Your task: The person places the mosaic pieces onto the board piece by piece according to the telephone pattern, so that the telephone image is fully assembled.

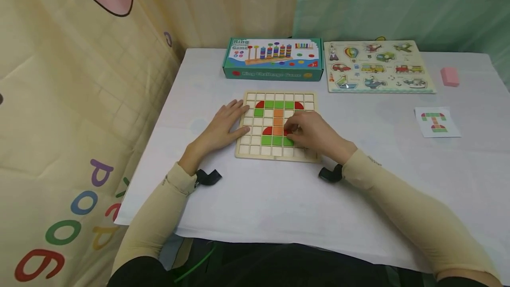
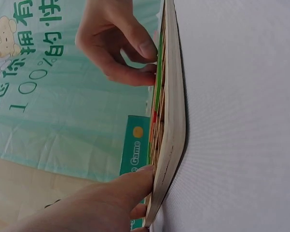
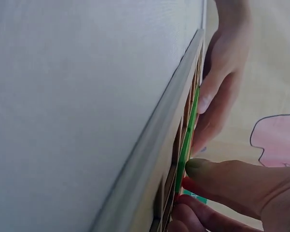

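A wooden grid board (image 1: 276, 157) lies on the table with green squares, orange squares and red quarter-circle pieces in its cells. My left hand (image 1: 223, 125) rests at its left edge, fingers spread, with thumb and fingertips on the rim. Over the lower right of the pattern, my right hand (image 1: 312, 133) pinches a red quarter-circle piece (image 1: 286, 132) between thumb and fingers. That piece is at the cell right of the lowest orange square (image 1: 278, 130), just above the green row (image 1: 276, 141). The right hand covers several cells there. In the right wrist view, red shows beside the thumb (image 3: 217, 176).
A printed pattern card (image 1: 437, 122) lies to the right, with a pink block (image 1: 450, 76) behind it. A green Ring Challenge Game box (image 1: 272, 75) and a vehicle picture puzzle board (image 1: 378, 84) stand along the back. Curtains hang behind and at the left.
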A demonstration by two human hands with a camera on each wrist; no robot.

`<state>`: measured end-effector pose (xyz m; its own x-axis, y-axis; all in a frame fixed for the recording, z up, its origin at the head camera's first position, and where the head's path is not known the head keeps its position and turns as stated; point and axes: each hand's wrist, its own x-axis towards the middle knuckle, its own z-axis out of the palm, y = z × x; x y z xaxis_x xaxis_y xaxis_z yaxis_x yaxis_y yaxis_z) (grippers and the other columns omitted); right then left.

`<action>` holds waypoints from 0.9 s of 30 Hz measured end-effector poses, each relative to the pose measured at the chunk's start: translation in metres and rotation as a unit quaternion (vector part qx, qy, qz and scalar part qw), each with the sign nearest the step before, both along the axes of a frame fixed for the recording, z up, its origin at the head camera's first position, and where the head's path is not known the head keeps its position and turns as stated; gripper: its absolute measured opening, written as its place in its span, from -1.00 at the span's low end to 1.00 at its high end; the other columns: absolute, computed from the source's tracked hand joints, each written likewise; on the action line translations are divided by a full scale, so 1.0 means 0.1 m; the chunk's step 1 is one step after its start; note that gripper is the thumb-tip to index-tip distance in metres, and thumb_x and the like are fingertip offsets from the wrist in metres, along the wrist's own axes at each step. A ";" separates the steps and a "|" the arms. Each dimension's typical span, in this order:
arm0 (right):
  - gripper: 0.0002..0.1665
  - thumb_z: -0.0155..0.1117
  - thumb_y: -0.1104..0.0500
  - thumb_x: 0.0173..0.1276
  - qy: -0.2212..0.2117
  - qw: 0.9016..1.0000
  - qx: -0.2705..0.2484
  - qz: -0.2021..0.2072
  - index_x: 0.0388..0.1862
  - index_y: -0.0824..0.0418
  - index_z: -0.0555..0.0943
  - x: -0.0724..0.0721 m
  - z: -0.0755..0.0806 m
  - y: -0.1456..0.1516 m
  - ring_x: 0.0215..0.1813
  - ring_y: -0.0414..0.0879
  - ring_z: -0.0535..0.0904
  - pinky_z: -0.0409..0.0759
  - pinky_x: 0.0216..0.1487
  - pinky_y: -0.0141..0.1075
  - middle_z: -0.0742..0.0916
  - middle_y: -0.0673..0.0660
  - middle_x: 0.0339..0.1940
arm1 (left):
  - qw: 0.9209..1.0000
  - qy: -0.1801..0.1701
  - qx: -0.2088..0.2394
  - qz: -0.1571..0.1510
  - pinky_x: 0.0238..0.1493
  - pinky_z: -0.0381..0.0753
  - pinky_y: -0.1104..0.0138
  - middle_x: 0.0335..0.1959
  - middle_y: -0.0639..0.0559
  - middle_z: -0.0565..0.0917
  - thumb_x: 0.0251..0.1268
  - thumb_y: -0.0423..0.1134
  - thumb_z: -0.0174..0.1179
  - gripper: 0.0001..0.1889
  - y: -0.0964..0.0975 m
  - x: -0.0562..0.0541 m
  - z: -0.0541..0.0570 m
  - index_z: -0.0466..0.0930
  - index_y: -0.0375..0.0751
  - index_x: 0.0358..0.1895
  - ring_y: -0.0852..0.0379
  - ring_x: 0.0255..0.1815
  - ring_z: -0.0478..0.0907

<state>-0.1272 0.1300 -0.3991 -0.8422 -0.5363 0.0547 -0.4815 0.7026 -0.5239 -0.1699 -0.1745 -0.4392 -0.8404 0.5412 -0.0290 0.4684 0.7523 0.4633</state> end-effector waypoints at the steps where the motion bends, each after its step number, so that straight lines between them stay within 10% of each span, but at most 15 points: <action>1: -0.81 0.52 0.28 0.34 0.000 1.000 0.000 -0.002 -0.07 0.24 0.81 0.02 -0.01 0.00 -0.12 0.00 0.70 0.70 0.00 -0.11 0.82 0.12 -0.16 | 1.000 0.000 0.000 -0.001 0.76 -0.24 -0.04 0.75 -0.14 0.05 0.58 0.10 0.17 -0.22 0.00 0.00 0.00 0.13 -0.12 0.69 -0.10 0.79 -0.19; 27: -0.87 0.55 0.17 0.36 0.078 0.996 -0.026 -0.030 -0.18 0.20 0.85 0.21 -0.15 -0.10 -0.04 0.01 0.70 0.70 0.06 -0.06 0.82 0.09 -0.18 | 1.000 -0.003 0.002 -0.004 0.76 -0.24 -0.04 0.75 -0.15 0.05 0.59 0.09 0.16 -0.23 0.00 -0.01 -0.01 0.14 -0.13 0.69 -0.11 0.79 -0.19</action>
<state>-0.1057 0.1204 -0.4137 -0.8522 -0.4776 0.2136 -0.5171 0.7066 -0.4830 -0.1707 -0.1746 -0.4405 -0.8364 0.5472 -0.0321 0.4710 0.7474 0.4686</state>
